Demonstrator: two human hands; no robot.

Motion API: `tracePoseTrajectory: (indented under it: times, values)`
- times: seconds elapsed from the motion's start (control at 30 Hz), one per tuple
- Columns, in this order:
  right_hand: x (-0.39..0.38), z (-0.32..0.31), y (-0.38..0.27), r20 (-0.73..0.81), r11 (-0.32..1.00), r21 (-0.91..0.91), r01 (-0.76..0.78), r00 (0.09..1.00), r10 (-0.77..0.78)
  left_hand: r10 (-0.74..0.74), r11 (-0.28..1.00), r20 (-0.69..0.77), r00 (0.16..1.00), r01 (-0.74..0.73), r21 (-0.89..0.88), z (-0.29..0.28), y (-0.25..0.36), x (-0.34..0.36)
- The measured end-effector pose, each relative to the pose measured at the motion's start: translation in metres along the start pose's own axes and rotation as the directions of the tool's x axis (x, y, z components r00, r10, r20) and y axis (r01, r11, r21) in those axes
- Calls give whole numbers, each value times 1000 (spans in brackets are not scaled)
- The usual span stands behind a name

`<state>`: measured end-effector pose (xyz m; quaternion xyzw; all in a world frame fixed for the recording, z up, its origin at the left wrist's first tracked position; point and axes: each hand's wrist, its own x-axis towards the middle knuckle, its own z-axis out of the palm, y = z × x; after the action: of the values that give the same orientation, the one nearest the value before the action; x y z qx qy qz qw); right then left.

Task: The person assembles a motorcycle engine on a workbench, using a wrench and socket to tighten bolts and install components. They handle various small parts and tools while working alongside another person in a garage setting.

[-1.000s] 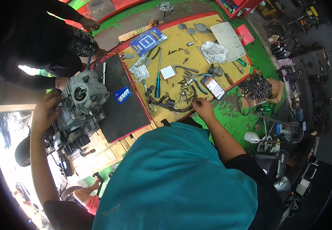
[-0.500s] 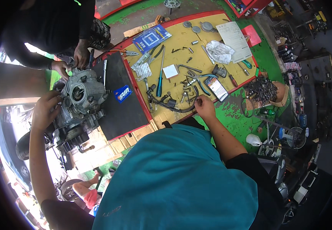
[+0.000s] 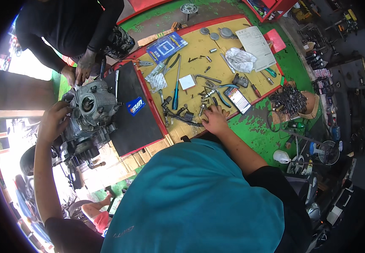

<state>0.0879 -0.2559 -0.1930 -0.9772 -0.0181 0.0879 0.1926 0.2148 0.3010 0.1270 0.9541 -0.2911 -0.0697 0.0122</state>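
Note:
My left hand (image 3: 55,120) grips the side of a grey motorcycle engine (image 3: 90,103), its fingers bent against the casing. The engine stands at the left end of the table, a round opening facing up. My right hand (image 3: 216,120) is low over the table's near edge with fingers apart, among small metal parts and a black hose (image 3: 186,121); its fingertips are partly hidden. Beyond it lie blue-handled pliers (image 3: 224,86) and a phone (image 3: 238,100) with a lit screen. Across the engine, a co-worker's hands (image 3: 81,72) work at its far side.
On the yellow tabletop (image 3: 195,38) lie a teal screwdriver (image 3: 175,95), a blue packet (image 3: 166,45), a crumpled cloth (image 3: 240,60) and a paper sheet (image 3: 257,44). A black mat (image 3: 132,122) adjoins the engine. A box of metal parts (image 3: 313,105) stands on the floor at right.
My right hand has shifted left along the hose, and its fingers have spread. My left hand stays on the engine. The co-worker's hands have moved closer together over it.

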Motion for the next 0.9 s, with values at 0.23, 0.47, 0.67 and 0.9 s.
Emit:
tracePoseTrajectory:
  times: [0.23,0.47,0.67,0.9]
  values:
    - [9,-6,18,-166,997,40,-66,984,71,-6,1000,-13,1000,6,19,-3,10,1]
    - [24,-9,27,-174,989,86,-124,975,137,-3,1000,-34,999,4,26,-1,11,0]
    - [52,-15,39,-259,915,252,-315,889,377,-108,994,-75,991,104,-43,3,10,-1]
    - [70,-18,72,-299,909,256,-329,867,398,-150,986,-59,987,145,-78,5,-3,-1]
